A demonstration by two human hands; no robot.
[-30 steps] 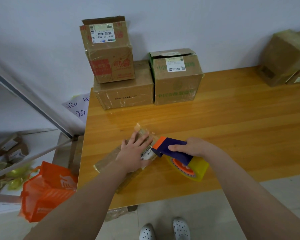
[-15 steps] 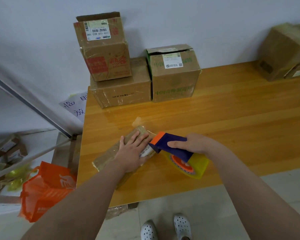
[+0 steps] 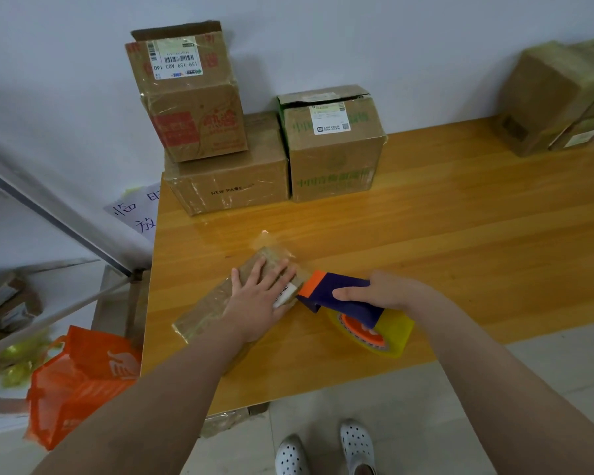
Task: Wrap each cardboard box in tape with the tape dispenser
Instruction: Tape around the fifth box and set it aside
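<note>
Item under work: flat cardboard box (image 3: 206,308), lying slantwise near the front-left edge of the wooden table (image 3: 460,228), its visible top glossy with tape.

Left hand (image 3: 258,305): laid flat on the box, fingers straight and spread, pressing it down; nothing is gripped.

Right hand (image 3: 384,291): fingers curled over the purple body of the tape dispenser (image 3: 347,311), whose orange nose is set against the box's right end, just beside the left fingertips.

Step judged in hand: a strip being laid or cut at that end.

Next move, as judged: the strip is to be severed and smoothed down, or the box turned for a further pass.

Also listed: wall-side boxes (image 3: 333,159) at back-left; far-right boxes (image 3: 546,101).
</note>
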